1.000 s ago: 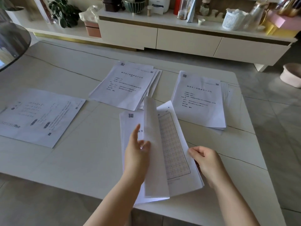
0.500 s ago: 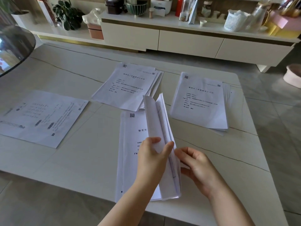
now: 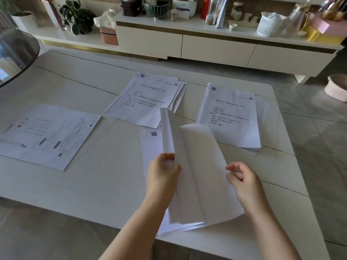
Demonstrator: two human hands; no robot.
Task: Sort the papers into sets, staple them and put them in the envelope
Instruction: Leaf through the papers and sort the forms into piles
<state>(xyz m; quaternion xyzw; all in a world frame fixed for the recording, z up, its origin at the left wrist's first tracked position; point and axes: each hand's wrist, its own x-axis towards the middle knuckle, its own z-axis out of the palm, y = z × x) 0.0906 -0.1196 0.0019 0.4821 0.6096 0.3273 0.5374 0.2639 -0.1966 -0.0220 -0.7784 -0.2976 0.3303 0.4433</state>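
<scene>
A stack of white papers (image 3: 199,177) lies at the near edge of the white table (image 3: 93,184), its upper sheets lifted and fanned. My left hand (image 3: 162,175) grips the raised sheets at their left edge. My right hand (image 3: 242,181) pinches the right edge of the top sheet. The bottom sheet with a QR code (image 3: 154,133) stays flat on the table. Three other paper sets lie on the table: one at the back centre (image 3: 148,98), one at the back right (image 3: 231,115), one printed sheet set at the left (image 3: 47,134). No stapler or envelope is in view.
A long white sideboard (image 3: 216,47) with jars, a bowl and a basket stands beyond the table. A dark round glass tabletop (image 3: 16,51) overhangs at the far left. A pale round object (image 3: 338,89) sits on the tiled floor at the right.
The sheets stood nearly upright half a second ago; now the top sheet has swung down to the right, held by my right hand. My left hand keeps hold of the remaining raised sheets.
</scene>
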